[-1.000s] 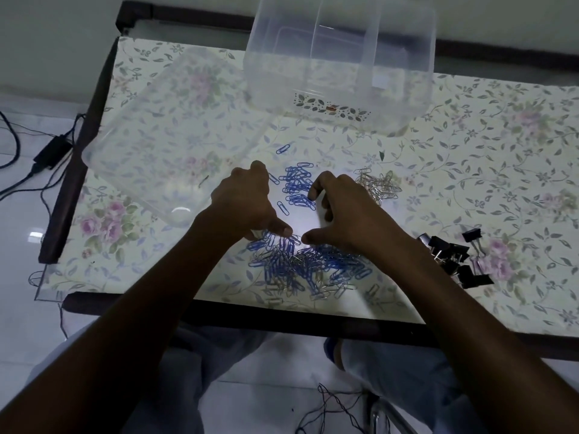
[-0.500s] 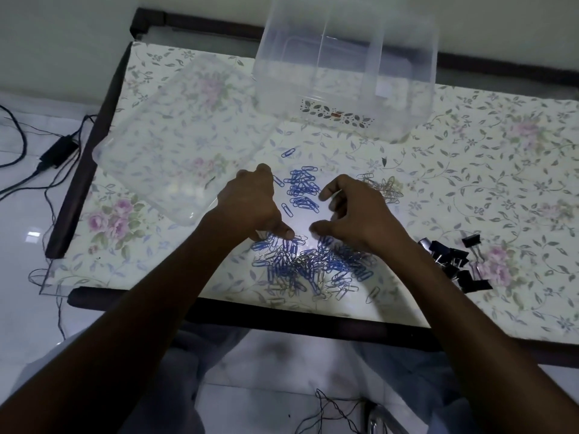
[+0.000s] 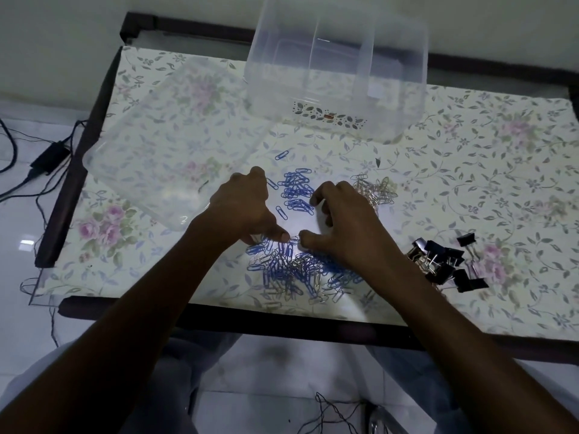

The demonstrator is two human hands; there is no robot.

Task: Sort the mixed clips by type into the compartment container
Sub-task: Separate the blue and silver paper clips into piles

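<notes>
A mixed pile of blue and silver paper clips (image 3: 291,272) lies near the table's front edge. Beyond it are a sorted blue clip pile (image 3: 297,192) and a silver clip pile (image 3: 374,191). Black binder clips (image 3: 445,261) are heaped to the right. My left hand (image 3: 244,208) has its fingers curled and its thumb down on a paper clip (image 3: 294,239) at the mixed pile's far edge. My right hand (image 3: 344,227) hovers with loosely bent fingers, its thumb touching the same clip. The clear compartment container (image 3: 338,98) stands at the back.
A clear plastic lid (image 3: 156,151) lies at the back left on the floral table cover (image 3: 485,170). One stray blue clip (image 3: 282,155) sits in front of the container. The dark table frame runs along the front edge, and cables lie on the floor at left.
Both hands have stayed at the mixed pile's far edge with their thumbs close together. My right index finger has curled down from its raised position.
</notes>
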